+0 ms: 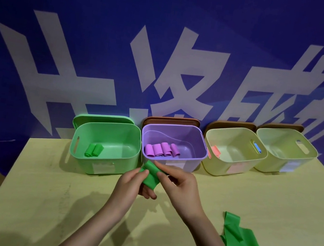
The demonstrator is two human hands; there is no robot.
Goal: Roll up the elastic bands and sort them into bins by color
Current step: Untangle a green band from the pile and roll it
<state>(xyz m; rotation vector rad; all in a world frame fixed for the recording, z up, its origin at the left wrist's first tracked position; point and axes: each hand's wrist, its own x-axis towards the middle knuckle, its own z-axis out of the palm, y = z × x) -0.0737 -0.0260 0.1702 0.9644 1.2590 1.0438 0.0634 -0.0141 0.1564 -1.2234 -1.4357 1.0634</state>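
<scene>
A rolled green elastic band (150,175) is held above the table, just in front of the bins. My left hand (135,185) grips its lower left side and my right hand (176,184) pinches its upper right end. The green bin (106,156) at the left holds two green rolls (93,150). Beside it the purple bin (198,157) holds several purple rolls (162,149). Loose and unrolled, another green band (239,238) lies on the table at the right.
Two pale yellow bins (233,167) (284,165) stand to the right of the purple one; the nearer shows a pink roll (215,151) and a blue piece (257,148). Lids lean behind the bins against a blue banner wall. The wooden table (57,202) ends at the left.
</scene>
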